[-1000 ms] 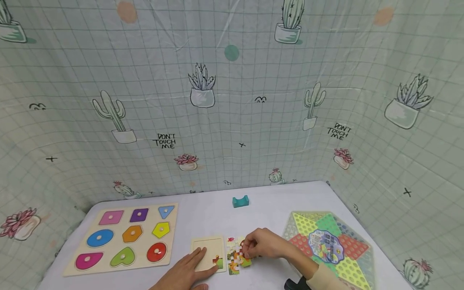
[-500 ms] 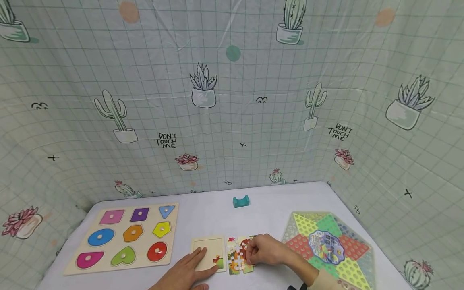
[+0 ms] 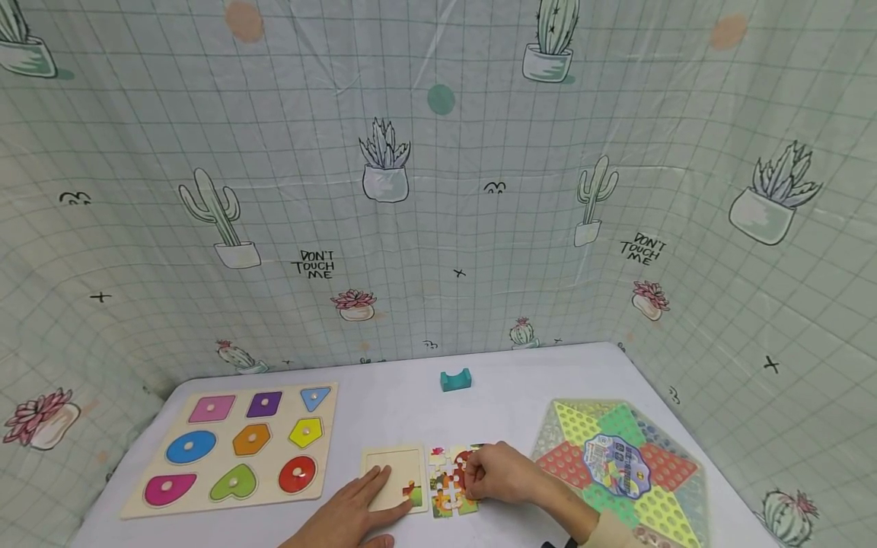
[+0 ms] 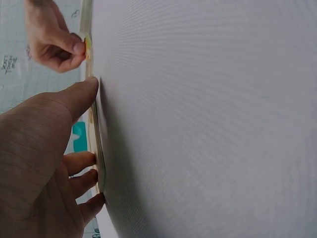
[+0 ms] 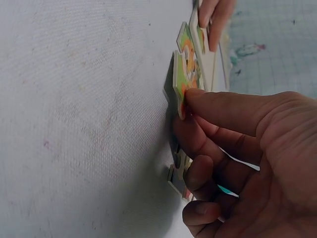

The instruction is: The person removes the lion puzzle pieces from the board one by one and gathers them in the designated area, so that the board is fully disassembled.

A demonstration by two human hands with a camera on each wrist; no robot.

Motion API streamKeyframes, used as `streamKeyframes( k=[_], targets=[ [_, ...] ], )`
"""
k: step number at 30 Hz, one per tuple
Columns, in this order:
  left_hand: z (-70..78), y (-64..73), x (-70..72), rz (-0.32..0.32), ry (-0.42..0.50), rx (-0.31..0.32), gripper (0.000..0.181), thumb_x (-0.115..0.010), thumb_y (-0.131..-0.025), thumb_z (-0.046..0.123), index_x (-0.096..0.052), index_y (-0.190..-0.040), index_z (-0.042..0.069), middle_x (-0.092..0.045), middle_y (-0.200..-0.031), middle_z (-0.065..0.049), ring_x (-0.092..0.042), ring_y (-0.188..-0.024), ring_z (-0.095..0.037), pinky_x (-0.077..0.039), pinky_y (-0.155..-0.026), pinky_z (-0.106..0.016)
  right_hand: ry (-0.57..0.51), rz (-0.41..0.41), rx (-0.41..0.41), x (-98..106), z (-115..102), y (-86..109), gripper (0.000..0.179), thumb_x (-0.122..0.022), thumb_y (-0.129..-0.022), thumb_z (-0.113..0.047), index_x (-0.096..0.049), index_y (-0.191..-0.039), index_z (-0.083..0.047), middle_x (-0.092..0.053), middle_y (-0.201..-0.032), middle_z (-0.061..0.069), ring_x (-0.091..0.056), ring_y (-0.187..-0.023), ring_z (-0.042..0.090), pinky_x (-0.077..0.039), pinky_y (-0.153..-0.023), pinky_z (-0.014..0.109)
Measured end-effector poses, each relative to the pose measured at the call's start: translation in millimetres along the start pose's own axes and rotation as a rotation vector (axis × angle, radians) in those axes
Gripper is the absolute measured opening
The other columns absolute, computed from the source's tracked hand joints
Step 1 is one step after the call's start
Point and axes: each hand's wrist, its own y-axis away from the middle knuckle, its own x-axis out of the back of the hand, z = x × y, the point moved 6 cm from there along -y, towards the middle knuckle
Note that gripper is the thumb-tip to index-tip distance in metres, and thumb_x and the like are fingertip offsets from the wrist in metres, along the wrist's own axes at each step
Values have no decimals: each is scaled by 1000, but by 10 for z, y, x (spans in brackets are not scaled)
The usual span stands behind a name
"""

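My left hand point(image 3: 346, 514) rests with spread, mostly straight fingers on a pale wooden puzzle tray point(image 3: 409, 463). Printed pieces point(image 3: 414, 496) fill the tray's lower right corner. Just right of the tray, several jigsaw pieces point(image 3: 438, 481) with an orange, green and red animal picture lie close together on the white table. At their right side, my right hand point(image 3: 503, 473) pinches the edge of a jigsaw piece point(image 5: 179, 79) between thumb and index finger; its other fingers are curled. The right hand hides part of the picture in the head view.
A wooden shape board point(image 3: 267, 476) with coloured knobbed shapes lies at the left. On the right is a hexagonal star-patterned game board point(image 3: 674, 498), partly under the right forearm. A small teal holder point(image 3: 455, 380) stands at the back. A cactus-print curtain surrounds the table.
My right hand has shifted slightly down and right, and the lower right pieces now line up more closely with the others. The left hand has stayed on the tray.
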Motion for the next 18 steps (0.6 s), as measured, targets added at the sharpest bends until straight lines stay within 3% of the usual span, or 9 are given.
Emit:
streamKeyframes(
  k=[18],
  targets=[
    [-13,-3,-9,6,-10,-19,57,-38,-97,69,-45,-148,47,-32,-162,-13,-27,-149,-37,-34,-115,-56,77,14,-4,-46,-61,12,22,-81,-83,-15,-64,-71,-23,-54,-61,-15,-46,-56,-1,-41,-55,18]
  ],
)
